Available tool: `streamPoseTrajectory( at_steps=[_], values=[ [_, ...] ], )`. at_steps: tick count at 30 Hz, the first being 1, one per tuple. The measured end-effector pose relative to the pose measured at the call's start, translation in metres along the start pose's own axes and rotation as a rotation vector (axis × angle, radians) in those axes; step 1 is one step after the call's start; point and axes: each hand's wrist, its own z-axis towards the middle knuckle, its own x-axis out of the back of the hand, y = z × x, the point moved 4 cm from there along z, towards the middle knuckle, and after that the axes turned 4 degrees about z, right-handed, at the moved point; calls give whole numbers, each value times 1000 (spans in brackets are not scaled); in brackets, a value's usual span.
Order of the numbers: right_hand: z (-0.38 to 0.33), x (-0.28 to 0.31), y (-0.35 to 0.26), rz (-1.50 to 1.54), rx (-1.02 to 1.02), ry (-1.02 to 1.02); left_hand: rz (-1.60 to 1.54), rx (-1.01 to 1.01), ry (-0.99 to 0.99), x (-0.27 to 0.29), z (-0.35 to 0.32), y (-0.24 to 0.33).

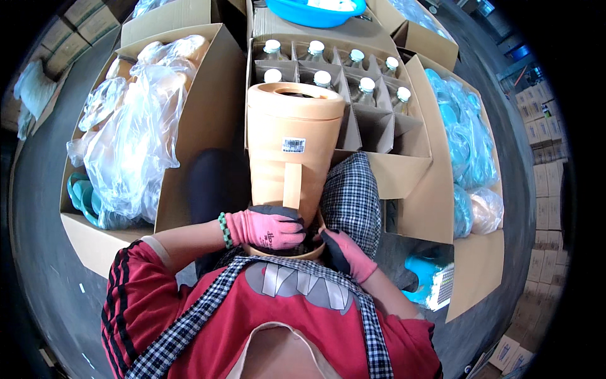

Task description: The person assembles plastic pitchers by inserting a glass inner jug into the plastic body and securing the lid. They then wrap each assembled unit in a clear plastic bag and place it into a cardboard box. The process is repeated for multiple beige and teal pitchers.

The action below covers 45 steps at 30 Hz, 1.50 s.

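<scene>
A peach-coloured plastic thermos casing (284, 132) rests tilted in my lap, its wide collar with a dark opening pointing away from me. It has a side handle (292, 185) and a small white label. My left hand (268, 228), in a pink glove with dark fingers, curls closed over the near end of the casing beside the handle. At that same end, a peach round rim (314, 254) shows against my chest. My right hand (346, 254), gloved alike, grips this rim from the right. Whether the rim is joined to the casing cannot be seen.
Ahead, a divided carton (413, 136) holds several glass bottles with white caps (366, 85). Peach parts in plastic bags fill a left carton (202, 114); turquoise bagged parts fill a right one (435, 151). A blue basin (315, 15) stands behind. Stacked boxes line the far right.
</scene>
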Motion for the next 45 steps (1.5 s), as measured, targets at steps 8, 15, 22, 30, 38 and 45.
streamPoseTrajectory(
  at_steps=[8, 15, 22, 30, 38, 45],
  values=[
    [-48, 4, -131, -486, 902, 449, -174, 749, 464, 109, -26, -129],
    [58, 6, -242, 83, 976, 215, 27, 1197, 445, 55, 1, -157],
    [13, -47, -214, -230, 1263, 502, -1783, 1321, 1101, 24, -57, -204],
    [30, -9, -227, -136, 1072, 314, -695, 1341, 755, 34, -45, -191],
    [32, -1, -236, 0, 935, -6, -777, 1322, 840, 36, -30, -173],
    [-16, -69, -191, -353, 1356, 566, -2096, 1035, 961, 19, -51, -201]
  ],
)
